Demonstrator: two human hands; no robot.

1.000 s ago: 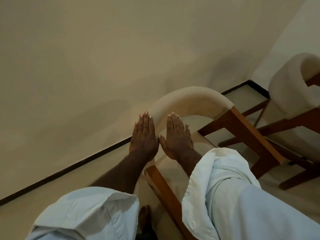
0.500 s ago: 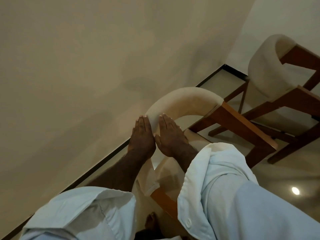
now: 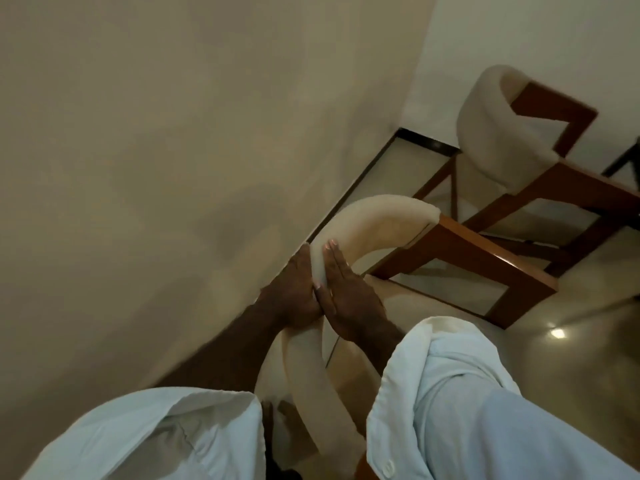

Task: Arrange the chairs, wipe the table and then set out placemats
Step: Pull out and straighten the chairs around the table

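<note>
The near chair has a curved cream padded backrest and brown wooden arms. It stands close to the beige wall, right below me. My left hand lies flat against the outer side of the backrest. My right hand presses flat against the inner side, fingers straight. The backrest sits sandwiched between both palms. No table or placemats are in view.
A second chair of the same kind stands further off at the upper right, near the room's corner. A dark baseboard runs along the wall. The glossy floor shows a lamp reflection.
My hands went from lying on top of the backrest to clasping it from both sides. The view swung left, and the chair turned relative to the wall.
</note>
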